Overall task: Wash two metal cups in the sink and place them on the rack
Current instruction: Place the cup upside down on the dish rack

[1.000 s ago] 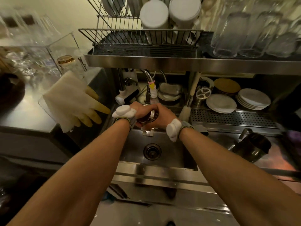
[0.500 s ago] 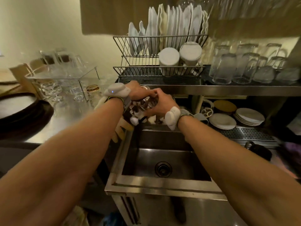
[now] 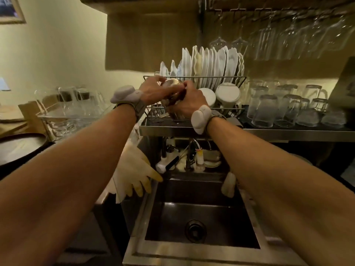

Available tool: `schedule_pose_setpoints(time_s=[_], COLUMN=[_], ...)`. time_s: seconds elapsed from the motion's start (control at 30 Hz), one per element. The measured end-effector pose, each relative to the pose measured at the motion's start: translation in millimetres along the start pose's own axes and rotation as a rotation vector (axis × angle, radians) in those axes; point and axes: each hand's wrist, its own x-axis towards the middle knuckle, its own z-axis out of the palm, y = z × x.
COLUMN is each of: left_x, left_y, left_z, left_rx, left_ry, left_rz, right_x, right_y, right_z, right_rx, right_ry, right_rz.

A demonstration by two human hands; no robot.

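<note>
- Metal cups (image 3: 171, 82): held up between both hands over the left end of the rack's lower tier. One shiny rim shows on top. The rest is hidden by fingers, so I cannot tell the count.
- Left hand (image 3: 152, 91): fingers curled round the cups from the left.
- Right hand (image 3: 185, 106): gripping from the right and lower down, with the thumb on the metal.
- Rack (image 3: 221, 78): wire, two tiers, standing on the steel shelf (image 3: 288, 134).
- Plates (image 3: 211, 60): white, set on edge in the upper tier.
- Bowls (image 3: 227, 92): two, white, upturned in the lower tier, just right of the hands.
- Glasses (image 3: 269, 110): upturned along the shelf's right part.
- Sink (image 3: 201, 212): steel, below the shelf.
- Rubber gloves (image 3: 132, 173): draped over the sink's left edge.
</note>
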Motion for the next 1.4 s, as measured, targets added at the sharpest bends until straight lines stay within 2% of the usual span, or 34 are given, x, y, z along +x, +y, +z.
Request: schedule_pose_setpoints(time_s=[0.1,0.23,0.43,0.73,0.9,1.4], left_x=[9,33,77,104,108,111], left_y=[-15,-36,-63,-118,-123,-127], left_z=[-16,-33,-41,-16,-9,-3], left_rx=[-0.021,-0.015,-0.006,0.046,0.146,0.072], left_ry=[0.093,0.084,0.082,-0.074,-0.071,-0.075], left_rz=[-0.068,-0.102,-0.008,-0.029,-0.055,-0.118], right_x=[19,56,92,100,108,114], right_y=[-10,-18,-14,13,18,19], right_z=[6,30,67,94,98,104], right_rx=[0.023,-0.002,0.045,-0.005,-0.068,-0.170], right_ry=[0.027,0.096,0.124,-0.100,-0.189,-0.189], right_rz=[-0.029,-0.048,-0.038,0.127,0.210,0.191])
